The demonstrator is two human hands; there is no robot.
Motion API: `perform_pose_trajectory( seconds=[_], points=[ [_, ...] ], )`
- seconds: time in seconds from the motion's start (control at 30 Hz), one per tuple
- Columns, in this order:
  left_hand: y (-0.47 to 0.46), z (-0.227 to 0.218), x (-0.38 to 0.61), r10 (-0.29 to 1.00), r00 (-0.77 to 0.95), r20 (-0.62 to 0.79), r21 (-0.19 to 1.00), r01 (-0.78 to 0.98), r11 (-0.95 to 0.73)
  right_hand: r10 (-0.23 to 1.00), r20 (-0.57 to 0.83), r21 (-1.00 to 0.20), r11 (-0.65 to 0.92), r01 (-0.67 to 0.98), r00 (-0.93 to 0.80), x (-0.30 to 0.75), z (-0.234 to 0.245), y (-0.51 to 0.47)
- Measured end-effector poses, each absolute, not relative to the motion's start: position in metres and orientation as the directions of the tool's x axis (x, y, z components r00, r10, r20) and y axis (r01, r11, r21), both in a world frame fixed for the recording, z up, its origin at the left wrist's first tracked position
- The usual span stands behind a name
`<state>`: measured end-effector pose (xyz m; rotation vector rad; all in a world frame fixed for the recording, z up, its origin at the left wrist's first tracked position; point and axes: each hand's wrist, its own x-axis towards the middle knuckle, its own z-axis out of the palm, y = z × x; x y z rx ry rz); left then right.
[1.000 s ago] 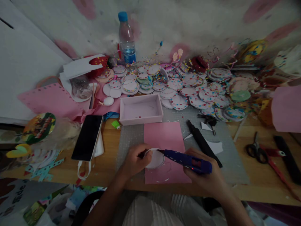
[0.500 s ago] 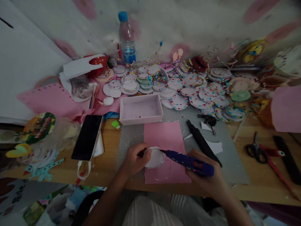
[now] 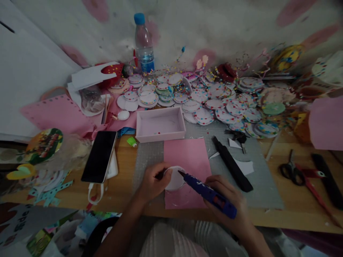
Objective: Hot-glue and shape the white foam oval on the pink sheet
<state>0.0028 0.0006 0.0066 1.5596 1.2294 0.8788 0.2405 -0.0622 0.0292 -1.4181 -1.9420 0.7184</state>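
My left hand [image 3: 154, 181] pinches the left edge of a round white disc [image 3: 175, 178] between thumb and fingers, holding it over a pink sheet [image 3: 187, 153]. In my right hand [image 3: 230, 203] is a blue hot glue gun [image 3: 210, 195], slim and pen-like, with a dark pointed nozzle. The nozzle tip is over the upper right part of the disc; whether it touches cannot be made out. Faint curved strands show on the pink sheet below the disc. Under the sheet lies a grey cutting mat [image 3: 150, 153].
A pale open box [image 3: 160, 137] stands behind the sheet. Many decorated discs [image 3: 203, 116] are heaped along the back near a water bottle [image 3: 144, 46]. A phone [image 3: 99, 156] lies left; a black cutter-like tool [image 3: 232, 164] and scissors [image 3: 292, 171] lie right.
The glue gun's nozzle has moved left, from the disc's upper right rim to over its face. Its rear end and my right hand have dropped lower. My left hand stays nearly still.
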Motion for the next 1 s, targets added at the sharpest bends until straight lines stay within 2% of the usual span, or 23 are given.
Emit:
perform_pose_trajectory(
  seconds=[0.7, 1.0],
  points=[
    [-0.0008, 0.0031, 0.0019, 0.974, 0.226, 0.008, 0.941, 0.328, -0.084, 0.959, 0.164, -0.714, 0.276, 0.643, -0.23, 0.241, 0.0234, -0.0602],
    [0.0004, 0.0057, 0.0025, 0.969, 0.246, 0.022, 0.947, 0.305, -0.099, 0.96, 0.137, -0.754, 0.262, 0.603, -0.246, 0.2376, 0.0279, -0.0574]
  ],
)
